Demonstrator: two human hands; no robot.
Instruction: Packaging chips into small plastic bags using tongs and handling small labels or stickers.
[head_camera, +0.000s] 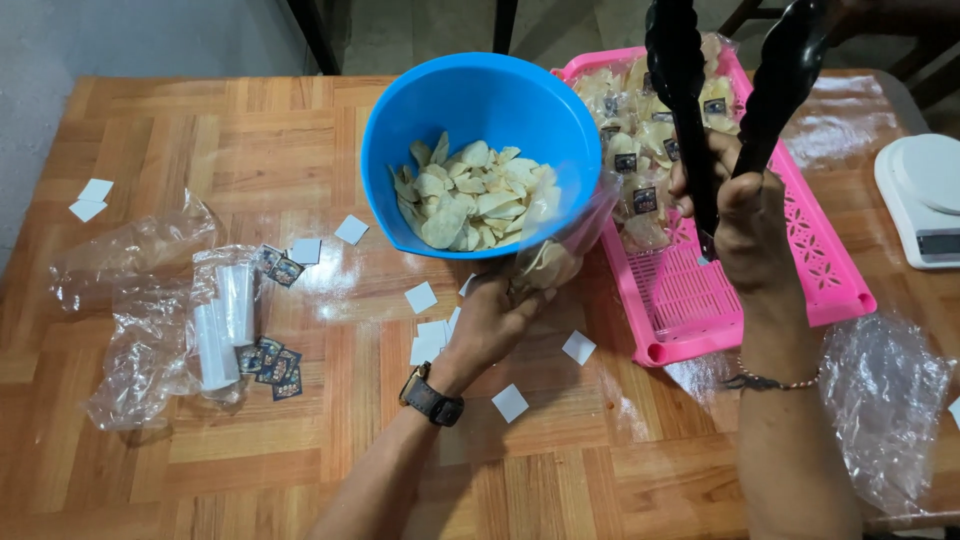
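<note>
Near the far edge of the wooden table, mid-width, a blue bowl sits tilted toward the viewer, holding pale chips. Left hand, watch on the wrist, is closed around a small clear bag with a few chips in it, held right at the bowl's near rim. Right hand is clenched around black tongs, arms pointing up and away and spread apart; a bead bracelet on that wrist. Behind the right hand, a pink slotted tray runs toward the far right corner, its far half stacked with filled chip packets. White kitchen scale at the right edge. Toward the left edge: crumpled clear plastic bags, white rolls, small dark printed labels. White paper squares scattered across the middle. Another clear bag at the near right corner.
</note>
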